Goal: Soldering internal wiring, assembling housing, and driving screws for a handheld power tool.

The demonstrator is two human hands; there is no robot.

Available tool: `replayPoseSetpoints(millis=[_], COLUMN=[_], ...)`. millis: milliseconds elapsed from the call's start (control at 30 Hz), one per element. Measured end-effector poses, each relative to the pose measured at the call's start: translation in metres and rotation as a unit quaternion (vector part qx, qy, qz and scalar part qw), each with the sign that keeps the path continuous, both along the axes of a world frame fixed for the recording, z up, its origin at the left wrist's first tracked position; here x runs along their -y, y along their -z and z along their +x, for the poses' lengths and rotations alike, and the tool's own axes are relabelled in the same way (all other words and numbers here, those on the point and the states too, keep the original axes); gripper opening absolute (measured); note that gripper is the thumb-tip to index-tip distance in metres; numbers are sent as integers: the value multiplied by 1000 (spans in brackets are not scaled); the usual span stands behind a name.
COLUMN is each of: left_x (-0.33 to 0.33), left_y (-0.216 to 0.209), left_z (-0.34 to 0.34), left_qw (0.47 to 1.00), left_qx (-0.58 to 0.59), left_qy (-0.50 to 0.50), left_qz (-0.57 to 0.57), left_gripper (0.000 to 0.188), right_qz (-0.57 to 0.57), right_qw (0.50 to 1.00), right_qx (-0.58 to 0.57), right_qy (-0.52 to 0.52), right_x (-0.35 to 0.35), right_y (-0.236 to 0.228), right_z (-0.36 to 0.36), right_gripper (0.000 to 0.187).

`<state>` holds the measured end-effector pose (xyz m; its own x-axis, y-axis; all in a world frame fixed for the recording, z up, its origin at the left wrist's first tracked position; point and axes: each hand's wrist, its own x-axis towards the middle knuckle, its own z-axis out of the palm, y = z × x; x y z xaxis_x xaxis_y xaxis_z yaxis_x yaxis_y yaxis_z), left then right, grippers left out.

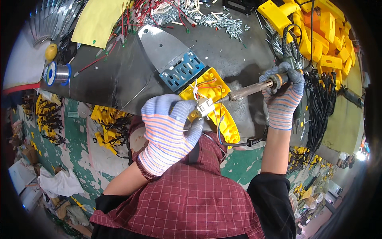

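My left hand [169,123], in a striped knit glove, pinches a small white block-like electrical part [205,106] between thumb and fingers. My right hand [283,93], gloved alike, is wrapped around the handle of a soldering iron [254,89], whose tip points left at the white part. Beneath lies an open yellow plastic housing [227,124] with red, white and blue wires inside. A blue slotted plate [182,71] joins its upper end, and a pointed silver metal plate [161,44] extends beyond it. A black cord [248,143] leaves the housing's lower end.
A solder spool [59,75] stands at the left, near a yellow sheet [97,22]. Loose screws [227,24] and red wires [137,12] lie at the back. Yellow housings [324,34] pile up back right, above a bundle of black cords [318,103].
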<state>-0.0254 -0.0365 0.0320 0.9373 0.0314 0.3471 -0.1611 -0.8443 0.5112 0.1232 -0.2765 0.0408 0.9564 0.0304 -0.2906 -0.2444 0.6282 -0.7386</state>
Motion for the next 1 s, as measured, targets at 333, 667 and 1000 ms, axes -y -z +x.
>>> replayPoseSetpoints(millis=[333,667,1000], left_x=[-6,-27,-54], left_y=[4,-16,-16], left_z=[-6,-5,48], left_qw=[1000,976,981], left_qx=[-12,-71,-17], left_qy=[11,3,193], left_qz=[4,-204,10], left_gripper=[42,23,16], right_qz=[-53,-96,-141], right_qw=[997,992,985], right_qx=[23,-27,-32], right_qy=[-51,-80,-93], right_x=[6,3,-8], right_y=[0,9,12], right_z=[5,14,14], right_gripper=[20,18,17])
